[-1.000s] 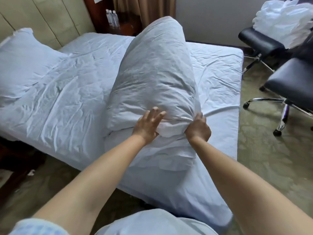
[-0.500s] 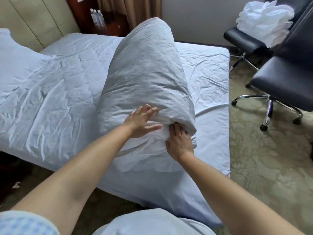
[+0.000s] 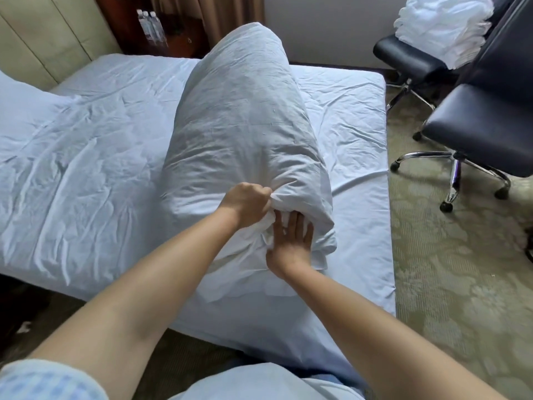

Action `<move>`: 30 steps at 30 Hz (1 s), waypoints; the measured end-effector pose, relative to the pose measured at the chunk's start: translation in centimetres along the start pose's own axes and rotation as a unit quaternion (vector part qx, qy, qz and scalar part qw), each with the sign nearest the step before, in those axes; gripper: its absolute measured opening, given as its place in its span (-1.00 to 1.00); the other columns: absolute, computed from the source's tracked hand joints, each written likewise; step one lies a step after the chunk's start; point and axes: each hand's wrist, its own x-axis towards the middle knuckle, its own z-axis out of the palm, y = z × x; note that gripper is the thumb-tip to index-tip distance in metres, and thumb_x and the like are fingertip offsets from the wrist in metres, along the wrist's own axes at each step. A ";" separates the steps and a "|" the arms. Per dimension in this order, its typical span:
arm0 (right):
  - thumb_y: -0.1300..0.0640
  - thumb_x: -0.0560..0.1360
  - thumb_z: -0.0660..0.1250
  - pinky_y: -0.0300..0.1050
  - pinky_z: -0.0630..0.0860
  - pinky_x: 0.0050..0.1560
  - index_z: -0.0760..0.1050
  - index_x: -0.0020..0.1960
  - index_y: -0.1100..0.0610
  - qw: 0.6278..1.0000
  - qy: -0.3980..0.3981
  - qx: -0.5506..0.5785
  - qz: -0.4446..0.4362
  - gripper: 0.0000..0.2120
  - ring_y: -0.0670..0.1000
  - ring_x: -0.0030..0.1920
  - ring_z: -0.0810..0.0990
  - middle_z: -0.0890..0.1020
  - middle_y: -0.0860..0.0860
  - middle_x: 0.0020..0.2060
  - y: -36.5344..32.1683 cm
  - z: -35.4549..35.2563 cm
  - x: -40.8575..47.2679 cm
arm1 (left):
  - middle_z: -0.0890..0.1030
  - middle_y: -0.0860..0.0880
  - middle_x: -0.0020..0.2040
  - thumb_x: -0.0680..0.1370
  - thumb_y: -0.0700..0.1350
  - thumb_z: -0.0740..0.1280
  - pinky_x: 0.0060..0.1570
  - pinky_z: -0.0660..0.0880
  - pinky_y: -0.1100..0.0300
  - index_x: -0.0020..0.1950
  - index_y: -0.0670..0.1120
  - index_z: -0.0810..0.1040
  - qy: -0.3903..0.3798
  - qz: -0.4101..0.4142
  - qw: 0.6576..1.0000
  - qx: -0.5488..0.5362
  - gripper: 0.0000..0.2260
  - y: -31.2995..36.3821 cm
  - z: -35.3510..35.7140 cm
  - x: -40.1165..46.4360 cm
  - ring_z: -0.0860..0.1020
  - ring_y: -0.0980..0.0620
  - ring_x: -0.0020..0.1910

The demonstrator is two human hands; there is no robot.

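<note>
Far left of the pillow, a second pillow [image 3: 26,102] lies against the padded beige headboard [image 3: 43,33], cut off by the frame edge. The bed [image 3: 86,157] spreads from there under a pale, heavily creased sheet. Behind the pillow and to its left, clear water bottles [image 3: 150,24] stand on a dark wooden nightstand, too small for me to read any labels.

My left hand [image 3: 245,202] is clenched on a bunch of the white pillowcase [image 3: 288,197] at the pillow's near end, gathering the cloth into tight puckers. The pillow [image 3: 245,119] itself stands on the bed in front of me, a tall, plump, rounded bolster shape in soft wrinkled cotton, its near end resting on the mattress and its far end raised toward the wall.

Just right of that fist, my right hand [image 3: 291,241] is released and flat, its straight fingers [image 3: 294,223] pressed up into the loose folds at the case's mouth. The fingertips are hidden under the cloth.

Right of the pillow, past the mattress edge, patterned green carpet [image 3: 461,269] carries two black padded office chairs [image 3: 476,128] on chrome bases. The farther one holds a stack of folded white linens [image 3: 444,27].
</note>
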 end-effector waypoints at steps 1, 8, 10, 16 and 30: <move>-0.01 0.54 0.09 0.21 -0.43 0.42 -0.46 0.49 0.06 1.000 -0.005 0.003 0.007 -0.20 0.17 0.48 -0.42 -0.38 0.20 0.48 0.0 0.1 0.3 | 0.62 -0.24 -0.05 0.55 -0.24 0.18 -0.17 0.44 0.01 -0.03 -0.25 0.51 -0.005 -0.002 1.000 -0.006 -0.86 -0.2 0.2 0.0 0.58 -0.28 -0.07; -0.22 0.45 0.20 0.00 0.25 0.38 0.30 0.43 0.05 0.997 0.065 0.032 0.001 -0.37 0.12 0.40 0.34 0.40 0.08 0.38 -0.1 -3.0 5.8 | 0.58 -0.26 -0.34 0.45 -0.18 0.11 -0.39 0.29 0.11 -0.32 -0.22 0.45 0.130 -0.033 0.985 -0.105 -0.78 -0.2 -2.0 0.8 0.53 -0.26 -0.38; -0.17 0.49 0.16 0.00 0.32 0.32 0.41 0.34 0.02 0.998 0.041 0.057 0.007 -0.52 0.12 0.34 0.41 0.50 0.06 0.29 -1.0 -3.6 8.0 | 0.46 -0.17 -0.49 0.39 -0.13 0.06 -0.43 0.20 0.22 -0.41 -0.12 0.32 0.203 -0.016 0.970 -0.130 -0.81 -0.2 -3.2 0.5 0.38 -0.17 -0.53; -0.14 0.51 0.09 -0.08 0.39 0.06 0.51 0.10 -0.04 0.995 0.081 0.049 0.031 -0.68 0.10 0.16 0.53 0.61 0.02 0.09 -0.2 -0.5 5.2 | 0.55 -0.17 -0.01 0.54 -0.22 0.16 -0.12 0.44 0.01 0.07 -0.17 0.54 -0.060 -0.037 0.984 -0.163 -0.80 -1.1 0.9 0.1 0.51 -0.21 -0.05; 0.21 0.29 0.16 -0.04 0.27 0.06 0.35 0.13 0.08 0.883 0.416 -0.041 -0.214 -0.61 0.10 0.04 0.39 0.40 0.07 0.09 -0.6 -1.5 0.9 | 0.00 0.04 0.47 0.30 0.15 0.49 0.48 -0.16 0.00 0.51 0.20 0.01 -0.082 -0.095 0.990 -0.070 -0.07 -5.5 2.2 -5.2 -0.09 -0.03 0.49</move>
